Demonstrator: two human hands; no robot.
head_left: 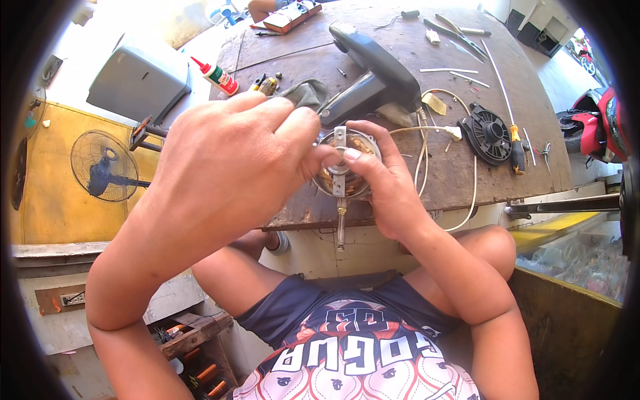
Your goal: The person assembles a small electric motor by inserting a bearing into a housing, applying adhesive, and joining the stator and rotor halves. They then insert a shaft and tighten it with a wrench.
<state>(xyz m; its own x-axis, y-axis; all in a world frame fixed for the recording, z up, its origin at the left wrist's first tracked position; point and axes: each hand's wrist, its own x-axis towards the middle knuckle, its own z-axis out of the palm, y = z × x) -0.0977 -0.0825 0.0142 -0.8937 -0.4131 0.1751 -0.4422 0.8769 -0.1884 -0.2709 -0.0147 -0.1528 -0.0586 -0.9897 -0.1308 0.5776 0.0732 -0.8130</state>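
A small round fan motor (339,183) is held up at the table's near edge. It has copper-coloured windings, a metal strap across its face and a shaft pointing down toward my lap. My right hand (387,177) grips the motor from the right, thumb on the front and fingers around the rim. Curled at the motor's left side is my left hand (237,163), its thumb tip against the motor's face; what its fingers hold, if anything, is hidden. Just beyond lies a dark grey fan housing (383,70) with a neck, beside a grey cloth (303,93).
On the wooden table (533,120) are a black round fan part (490,135), a yellow-handled screwdriver (517,150), a pale cord (475,190), pliers (457,33) and a red-capped glue bottle (217,76). A caged fan (103,165) stands left; a red motorcycle (600,123) is at right.
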